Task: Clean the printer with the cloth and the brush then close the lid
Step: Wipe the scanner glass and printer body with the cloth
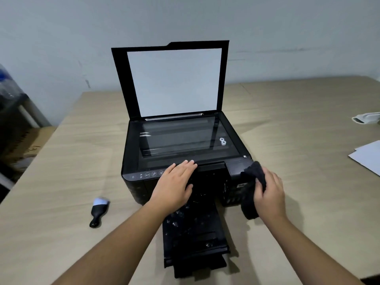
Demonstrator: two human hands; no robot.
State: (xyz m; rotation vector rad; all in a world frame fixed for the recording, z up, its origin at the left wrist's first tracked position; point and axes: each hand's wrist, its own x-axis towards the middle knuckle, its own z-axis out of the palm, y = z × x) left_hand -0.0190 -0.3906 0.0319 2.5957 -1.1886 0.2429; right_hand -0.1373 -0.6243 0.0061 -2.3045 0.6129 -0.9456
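A black printer [135,161] stands in the middle of the wooden table, its lid [173,81] raised upright and the scanner glass [176,136] exposed. The output tray [195,239] sticks out toward me, speckled with dust. My left hand [174,184] lies flat on the printer's front edge, beside the control panel, holding nothing. My right hand [269,192] grips a black cloth [251,186] pressed against the printer's front right corner. A small black brush [98,211] with pale bristles lies on the table to the left of the printer.
The table [72,153] reaches back to a pale wall. White paper sheets [368,155] and a crumpled white object [366,118] lie at the right edge. Dark shelving and a cardboard box [22,145] stand off the table's left side.
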